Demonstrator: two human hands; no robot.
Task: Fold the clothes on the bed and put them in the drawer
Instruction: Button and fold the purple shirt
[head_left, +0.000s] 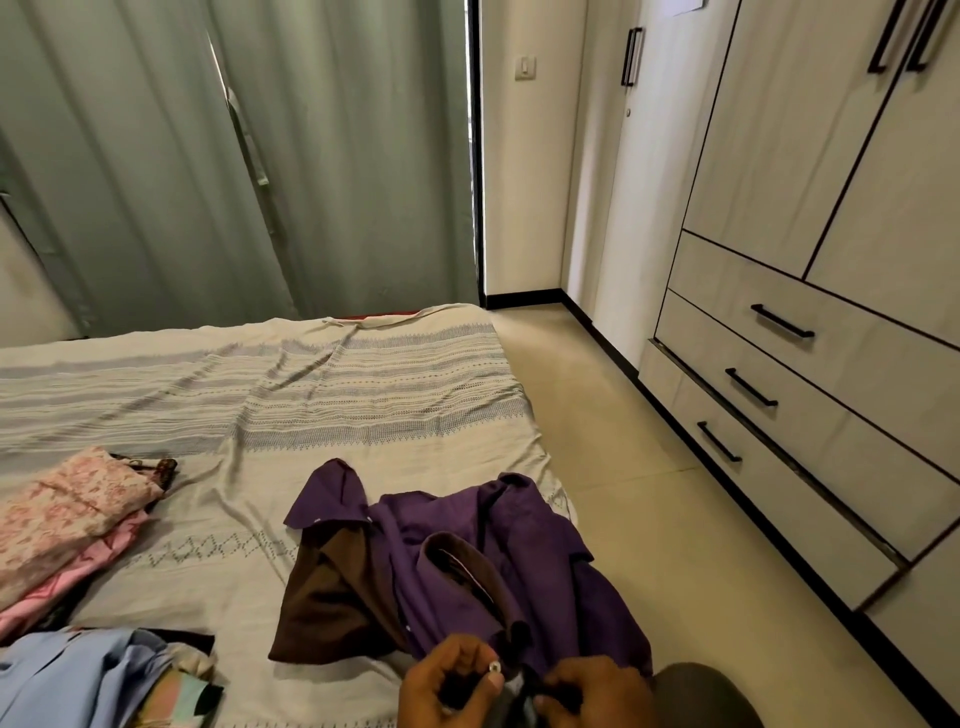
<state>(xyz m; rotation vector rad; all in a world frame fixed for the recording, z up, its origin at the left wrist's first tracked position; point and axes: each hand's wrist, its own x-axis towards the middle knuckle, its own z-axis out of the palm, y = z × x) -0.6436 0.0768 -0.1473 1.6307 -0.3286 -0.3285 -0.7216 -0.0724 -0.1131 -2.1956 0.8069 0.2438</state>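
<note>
While the frame's bottom edge crops both my hands, left (451, 686) and right (592, 693) seem pinched together on the purple shirt's (467, 561) hem; it lies crumpled on the bed (311, 395).

Bed (311, 395): lying left of the floor strip, curtain (208, 156) hanging behind it.
Shirt (457, 566): lying on the bed's near right corner.
Folded stack (67, 519): sitting on the bed, left of the shirt.
Drawers (810, 395): standing right, across the floor.
</note>
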